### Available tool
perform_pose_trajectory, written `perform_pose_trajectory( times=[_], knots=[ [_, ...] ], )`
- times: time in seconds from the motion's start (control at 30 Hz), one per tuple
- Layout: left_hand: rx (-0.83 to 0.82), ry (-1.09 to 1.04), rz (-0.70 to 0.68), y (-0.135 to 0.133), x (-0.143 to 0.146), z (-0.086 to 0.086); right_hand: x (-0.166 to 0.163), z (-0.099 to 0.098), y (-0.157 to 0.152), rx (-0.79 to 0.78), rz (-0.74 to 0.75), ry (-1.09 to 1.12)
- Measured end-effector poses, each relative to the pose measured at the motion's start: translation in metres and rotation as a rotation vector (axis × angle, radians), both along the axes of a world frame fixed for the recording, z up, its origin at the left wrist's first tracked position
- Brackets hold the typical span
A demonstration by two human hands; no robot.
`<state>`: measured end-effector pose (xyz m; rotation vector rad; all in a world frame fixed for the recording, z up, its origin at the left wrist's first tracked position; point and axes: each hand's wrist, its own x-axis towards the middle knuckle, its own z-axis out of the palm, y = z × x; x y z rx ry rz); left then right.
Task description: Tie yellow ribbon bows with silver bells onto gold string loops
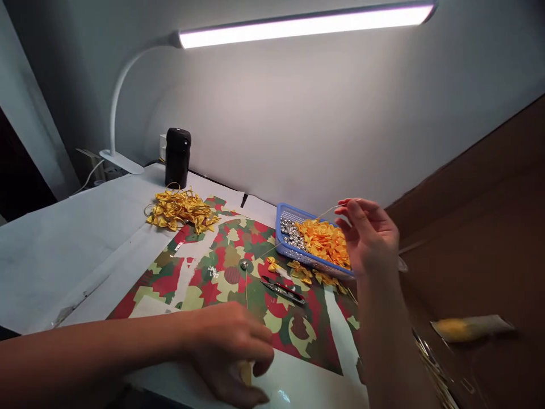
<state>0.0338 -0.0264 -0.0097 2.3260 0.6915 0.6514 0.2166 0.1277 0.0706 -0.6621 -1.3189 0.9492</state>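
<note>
My right hand (368, 236) is raised beside the basket, thumb and fingertips pinching a thin pale cord (327, 212). The cord droops toward the basket. A thin strand also runs to a small silver bell (244, 265) on the camouflage-patterned mat (255, 236). From the bell, a strand leads down toward my left hand (234, 346). That hand is low at the mat's front edge, fingers curled; a yellowish piece (246, 372) shows between thumb and fingers, its kind unclear. Thread snips (283, 289) and a single yellow ribbon bow (272, 264) lie between the hands.
A blue basket (315, 262) holds silver bells and orange-yellow bows. More bows (301, 272) lie before it. A heap of corded yellow bows (181, 210) sits at the mat's back left, near a black bottle (177, 158). A lit lamp (306, 25) hangs over the table.
</note>
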Motion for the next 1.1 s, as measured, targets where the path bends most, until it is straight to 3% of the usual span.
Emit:
perform_pose_trajectory(
  times=[0.1,0.17,0.3,0.37,0.5,0.77,1.03,1.1],
  knots=[
    [0.294,0.137,-0.065,-0.006,0.008,-0.003,0.008,0.009,0.000,0.054,-0.063,0.047],
    [0.365,0.151,0.017,-0.005,0.010,-0.005,0.012,0.013,-0.001,0.081,-0.099,0.070],
    [0.212,0.171,0.306,0.003,0.007,-0.001,0.017,0.019,-0.003,0.106,-0.148,0.093],
    [0.149,0.210,0.378,0.006,0.004,0.003,0.018,0.022,-0.005,0.120,-0.168,0.064],
    [0.068,0.210,0.420,0.010,0.002,0.003,0.021,0.028,-0.008,0.156,-0.176,0.064],
    [0.031,0.160,0.452,0.018,0.001,-0.018,0.025,0.041,-0.021,0.232,-0.117,0.160],
    [-0.059,0.096,0.496,0.022,0.014,-0.017,0.018,0.052,-0.043,0.295,-0.043,0.164],
    [-0.074,0.111,0.514,0.023,0.018,-0.017,0.017,0.054,-0.048,0.313,-0.092,0.067]
  ],
)
